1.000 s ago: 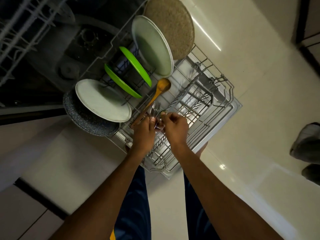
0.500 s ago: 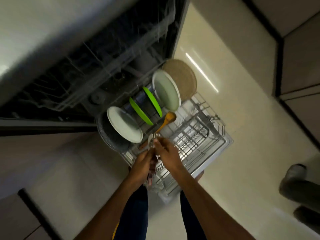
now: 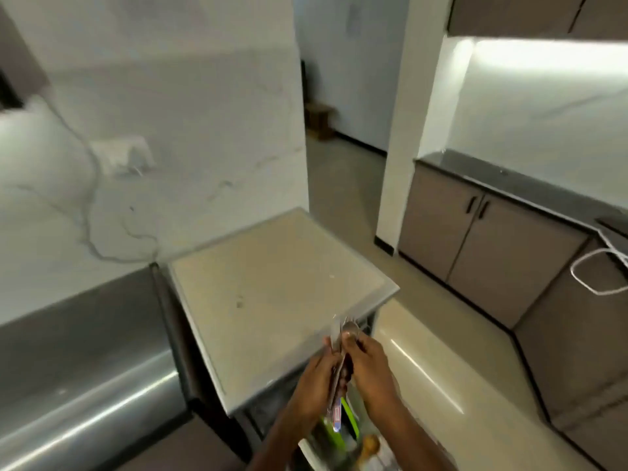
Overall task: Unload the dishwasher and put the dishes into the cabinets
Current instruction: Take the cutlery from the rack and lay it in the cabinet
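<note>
No legible text anywhere.

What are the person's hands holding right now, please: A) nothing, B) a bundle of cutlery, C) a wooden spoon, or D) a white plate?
B: both the left hand and the right hand grip a bundle of cutlery, whose metal tips stick up above the fingers, in front of the counter.

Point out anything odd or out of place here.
Nothing stands out. Both hands, left hand and right hand, grip a cutlery bundle above the open dishwasher; motion blur hides fine detail.
</note>
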A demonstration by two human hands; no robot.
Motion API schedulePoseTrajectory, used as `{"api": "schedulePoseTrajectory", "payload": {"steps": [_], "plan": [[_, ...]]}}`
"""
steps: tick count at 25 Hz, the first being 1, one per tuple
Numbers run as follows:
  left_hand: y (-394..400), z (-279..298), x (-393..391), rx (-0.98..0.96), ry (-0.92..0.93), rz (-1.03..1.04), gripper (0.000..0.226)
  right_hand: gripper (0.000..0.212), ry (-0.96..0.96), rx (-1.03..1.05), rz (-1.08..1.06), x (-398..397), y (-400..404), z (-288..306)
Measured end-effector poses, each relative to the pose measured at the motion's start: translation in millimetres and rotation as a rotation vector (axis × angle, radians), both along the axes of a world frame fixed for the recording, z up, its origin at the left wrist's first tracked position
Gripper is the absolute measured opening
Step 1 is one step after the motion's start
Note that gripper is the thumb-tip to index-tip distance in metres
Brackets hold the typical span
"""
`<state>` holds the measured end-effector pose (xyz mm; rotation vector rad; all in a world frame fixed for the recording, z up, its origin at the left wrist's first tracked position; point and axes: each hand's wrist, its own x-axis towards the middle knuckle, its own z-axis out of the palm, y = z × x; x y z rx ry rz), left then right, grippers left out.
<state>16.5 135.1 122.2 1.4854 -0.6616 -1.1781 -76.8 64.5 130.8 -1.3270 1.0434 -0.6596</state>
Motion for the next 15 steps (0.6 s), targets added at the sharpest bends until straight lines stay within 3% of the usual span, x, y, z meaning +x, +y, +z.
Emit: {"api": "schedulePoseTrajectory", "payload": {"steps": [3,7,10,15], "plan": [[31,115,12,-0.165,-0.321,-0.065,0.032,0.03,-0.203,-0.085,0.132,14,8,117],[80,230,-2,-0.253,-0.548,0.296,0.036,0.036,-0.379,-0.246,0.408,26,41,238],[135,297,-15,-0.339,-0.561,0.604,0.028,0.035,-0.408,-0.354,0.618,43,99,298],[275,357,-35,-0.427,-0.491,1.006,0.025,0.03,-0.505,-0.303,0.927,65,240,351]]}}
